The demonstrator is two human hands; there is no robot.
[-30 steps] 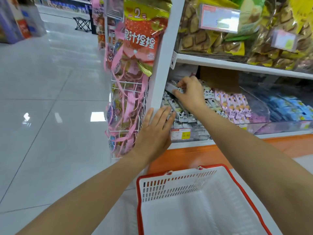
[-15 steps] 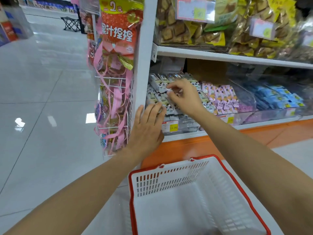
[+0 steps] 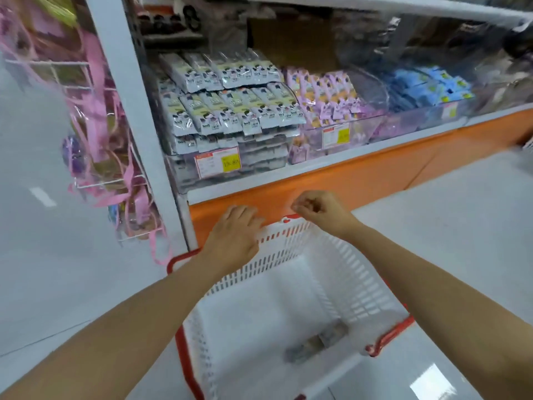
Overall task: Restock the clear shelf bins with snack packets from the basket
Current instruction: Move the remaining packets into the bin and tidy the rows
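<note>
Glossy shop floor point(image 3: 43, 255), head view: basket point(image 3: 346, 284) is sitting against the orange base point(image 3: 360, 180), few snack packets point(image 3: 315, 343) lying by its right wall. On its far rim the left hand point(image 3: 233, 235) is resting flat; right hand point(image 3: 321, 210) is hovering, fingers curled, nothing visibly held. Risk: left-end clear bin point(image 3: 178, 174) is heaping over its front edge, so added packets could slide off; ribbon rack point(image 3: 109, 157) is crowding its left.

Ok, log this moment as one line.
left hand on basket rim | right hand curled, looks empty, above rim | few packets in basket | left bin stacked full
</note>
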